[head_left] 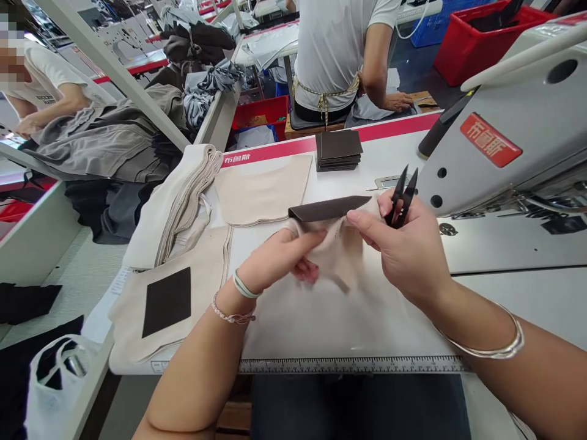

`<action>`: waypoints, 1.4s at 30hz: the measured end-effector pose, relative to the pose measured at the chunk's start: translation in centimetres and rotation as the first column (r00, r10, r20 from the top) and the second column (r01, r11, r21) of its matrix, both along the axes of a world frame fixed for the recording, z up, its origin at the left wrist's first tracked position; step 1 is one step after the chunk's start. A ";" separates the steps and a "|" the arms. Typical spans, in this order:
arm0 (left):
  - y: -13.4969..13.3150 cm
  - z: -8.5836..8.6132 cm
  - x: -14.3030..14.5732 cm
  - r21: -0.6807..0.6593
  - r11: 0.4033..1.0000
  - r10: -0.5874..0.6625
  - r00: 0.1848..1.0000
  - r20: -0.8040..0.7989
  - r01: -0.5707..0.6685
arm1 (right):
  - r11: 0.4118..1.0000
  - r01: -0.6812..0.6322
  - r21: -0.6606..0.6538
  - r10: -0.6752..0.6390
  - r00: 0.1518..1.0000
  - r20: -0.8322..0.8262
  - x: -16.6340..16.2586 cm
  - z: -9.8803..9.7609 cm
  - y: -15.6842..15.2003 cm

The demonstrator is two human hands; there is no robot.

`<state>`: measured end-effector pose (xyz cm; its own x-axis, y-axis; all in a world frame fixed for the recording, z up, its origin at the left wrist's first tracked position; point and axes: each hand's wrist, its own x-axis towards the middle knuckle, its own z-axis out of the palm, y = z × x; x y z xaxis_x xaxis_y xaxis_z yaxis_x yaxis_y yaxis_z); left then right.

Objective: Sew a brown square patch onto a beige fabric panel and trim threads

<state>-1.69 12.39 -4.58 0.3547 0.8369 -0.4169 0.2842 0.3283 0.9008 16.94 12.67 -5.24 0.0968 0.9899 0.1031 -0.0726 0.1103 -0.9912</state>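
Both my hands hold up a cream fabric piece (pixel 339 253) with a dark brown patch (pixel 328 209) along its top edge, above the white sewing table (pixel 321 318). My left hand (pixel 279 256) pinches the fabric's left side, fingers closed on it. My right hand (pixel 406 247) grips the right side with thumb and forefinger. In the same hand sit black thread snips (pixel 401 198), blades pointing up.
A grey sewing machine (pixel 513 128) stands at the right. A stack of brown patches (pixel 338 150) and cream panels (pixel 263 189) lie further back, and a cream panel with a sewn brown patch (pixel 167 300) lies at left. Other people work at neighbouring tables. A ruler strip (pixel 348 365) edges the table.
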 end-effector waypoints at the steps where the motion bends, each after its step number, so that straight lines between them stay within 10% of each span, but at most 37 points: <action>1: -0.1 0.3 -0.4 0.007 0.997 -0.071 0.993 -0.096 0.072 | 0.999 0.013 0.034 -0.014 0.999 0.046 0.1 0.1 0.0; 4: -0.3 0.8 -1.1 0.383 0.921 0.106 0.908 -0.406 0.064 | 0.994 -0.001 0.113 -0.015 0.989 0.147 0.1 0.5 0.0; 7: -0.1 0.3 -0.6 0.850 0.517 0.443 0.818 -0.369 0.103 | 0.986 -0.066 0.155 0.029 0.972 0.232 0.0 0.6 0.0; 10: 0.2 -0.7 0.1 0.922 0.289 0.347 0.869 -0.353 0.260 | 0.978 -0.112 0.174 0.057 0.954 0.294 0.0 0.5 0.1; 15: 0.1 -1.5 0.7 0.946 0.142 0.282 0.904 -0.321 0.292 | 0.967 -0.172 0.188 0.128 0.966 0.227 0.3 0.3 0.5; 24: -0.7 -0.3 1.1 0.932 0.333 0.004 0.988 -0.154 0.144 | 0.982 -0.164 0.092 0.141 0.965 0.222 0.5 0.8 0.6; 29: -1.0 -0.7 1.9 0.833 0.547 0.277 0.957 -0.082 -0.086 | 0.926 -0.026 0.377 -0.125 0.920 0.372 0.7 1.3 -1.7; 32: -1.0 -0.9 2.0 0.777 0.608 0.379 0.920 -0.102 -0.164 | 0.854 -0.188 0.486 -0.039 0.907 0.419 0.7 1.4 -3.8; 37: -1.1 -1.0 2.1 0.704 0.673 0.385 0.920 -0.072 -0.227 | 0.858 -0.492 0.149 0.450 0.859 0.245 -0.5 0.9 -4.9; 42: -1.5 -1.0 2.2 0.715 0.626 0.397 0.916 0.050 -0.310 | 0.806 -0.551 -0.218 0.558 0.829 -0.031 -1.2 0.9 -3.8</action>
<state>0.50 10.90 -5.58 -0.0402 0.9447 0.3256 0.3865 -0.2858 0.8769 15.75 8.86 -4.37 -0.4750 0.8721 -0.1180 -0.0256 -0.1477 -0.9887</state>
